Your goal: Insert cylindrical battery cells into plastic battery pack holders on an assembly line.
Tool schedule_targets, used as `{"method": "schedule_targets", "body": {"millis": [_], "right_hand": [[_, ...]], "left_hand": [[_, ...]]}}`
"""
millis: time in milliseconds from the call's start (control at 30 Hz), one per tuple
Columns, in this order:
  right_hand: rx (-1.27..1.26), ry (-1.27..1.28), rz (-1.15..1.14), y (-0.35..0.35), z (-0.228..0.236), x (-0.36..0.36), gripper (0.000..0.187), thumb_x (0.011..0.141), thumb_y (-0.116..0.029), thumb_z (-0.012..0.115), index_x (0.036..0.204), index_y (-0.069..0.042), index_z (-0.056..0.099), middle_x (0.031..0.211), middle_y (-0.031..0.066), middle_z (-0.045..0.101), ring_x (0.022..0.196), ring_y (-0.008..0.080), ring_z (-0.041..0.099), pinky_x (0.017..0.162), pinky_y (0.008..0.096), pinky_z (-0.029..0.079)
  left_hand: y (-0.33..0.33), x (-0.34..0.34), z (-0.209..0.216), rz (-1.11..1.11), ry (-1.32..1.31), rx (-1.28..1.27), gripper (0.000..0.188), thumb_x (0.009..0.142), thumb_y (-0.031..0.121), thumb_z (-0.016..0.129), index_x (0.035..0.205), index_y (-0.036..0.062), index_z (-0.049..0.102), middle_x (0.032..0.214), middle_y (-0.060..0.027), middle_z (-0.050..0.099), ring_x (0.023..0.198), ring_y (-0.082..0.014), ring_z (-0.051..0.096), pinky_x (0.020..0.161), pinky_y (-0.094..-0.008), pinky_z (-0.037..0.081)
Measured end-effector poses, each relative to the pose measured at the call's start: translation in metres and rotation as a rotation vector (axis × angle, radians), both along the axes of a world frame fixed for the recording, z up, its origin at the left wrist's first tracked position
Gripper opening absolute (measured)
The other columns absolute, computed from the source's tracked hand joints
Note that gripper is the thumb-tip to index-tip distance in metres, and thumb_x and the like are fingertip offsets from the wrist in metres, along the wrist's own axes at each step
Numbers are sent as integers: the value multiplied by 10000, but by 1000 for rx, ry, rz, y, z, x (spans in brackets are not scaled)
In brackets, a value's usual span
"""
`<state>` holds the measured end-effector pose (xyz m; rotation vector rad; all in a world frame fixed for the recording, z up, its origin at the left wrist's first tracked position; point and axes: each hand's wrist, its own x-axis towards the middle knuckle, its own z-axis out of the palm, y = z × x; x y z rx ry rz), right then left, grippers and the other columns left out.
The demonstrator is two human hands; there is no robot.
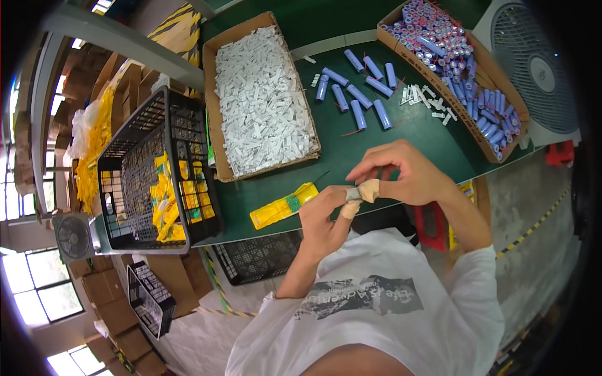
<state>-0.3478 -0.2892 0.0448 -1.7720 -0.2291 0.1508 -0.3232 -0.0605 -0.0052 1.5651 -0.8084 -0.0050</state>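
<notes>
My left hand (325, 216) and my right hand (407, 174) meet over the table's front edge. Tan coverings wrap some fingertips, and a small grey patch shows where they touch. Both hands are closed in a pinch; whatever is between the fingers is too small or hidden to name. Beside my left hand lies a flat yellow strip (269, 213) with a small green circuit board (293, 203) on it and a thin dark wire. Beyond my hands, several blue cylindrical battery cells (359, 96) with red wires lie loose on the green table (433, 147).
A cardboard box (210, 103) of small white strips stands at centre left. More cells fill another box (517, 103) at right, beside a fan (533, 66). Loose white strips (417, 94) lie near it. A black crate (166, 125) with yellow pieces sits at the left edge.
</notes>
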Motion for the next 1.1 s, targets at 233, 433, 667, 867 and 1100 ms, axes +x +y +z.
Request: {"method": "schedule_targets", "body": {"millis": [233, 433, 667, 867, 1100], "right_hand": [[-21, -270, -50, 18, -3, -32, 283, 810, -117, 891, 1079, -65, 821, 963, 58, 765, 830, 159, 738, 635, 266, 544], [14, -234, -34, 24, -12, -22, 152, 893, -96, 812, 1037, -48, 817, 943, 69, 795, 779, 140, 733, 678, 256, 567], [-35, -165, -144, 50, -22, -21, 128, 892, -87, 808, 1004, -30, 785, 938, 61, 794, 776, 158, 732, 693, 297, 557], [-346, -696, -60, 50, -40, -25, 201, 793, -71, 850, 972, -83, 758, 961, 39, 781, 788, 234, 731, 664, 338, 545], [-577, -930, -50, 64, -76, -53, 199, 825, -123, 820, 1020, -113, 779, 1174, 40, 766, 1038, 182, 733, 761, 310, 555]], "left_hand": [[6, -26, 4, 49, -105, 171, 129, 887, -35, 752, 990, -22, 674, 921, -171, 717, 760, -315, 713, 666, -347, 560], [12, -32, 8, 129, -82, 180, 136, 889, -37, 762, 998, -12, 683, 904, -149, 705, 727, -289, 697, 631, -336, 543], [21, -36, -4, 177, 22, 156, 134, 905, -18, 751, 1029, -22, 698, 899, -131, 706, 685, -238, 668, 622, -321, 527], [29, -48, 1, 67, 379, 177, 198, 943, -35, 678, 1140, -35, 696, 908, -96, 699, 760, -137, 675, 684, -283, 531], [54, -60, -29, -29, 729, -66, 160, 1010, 10, 657, 1149, -67, 680, 925, -62, 682, 805, -107, 659, 709, -251, 519]]}}
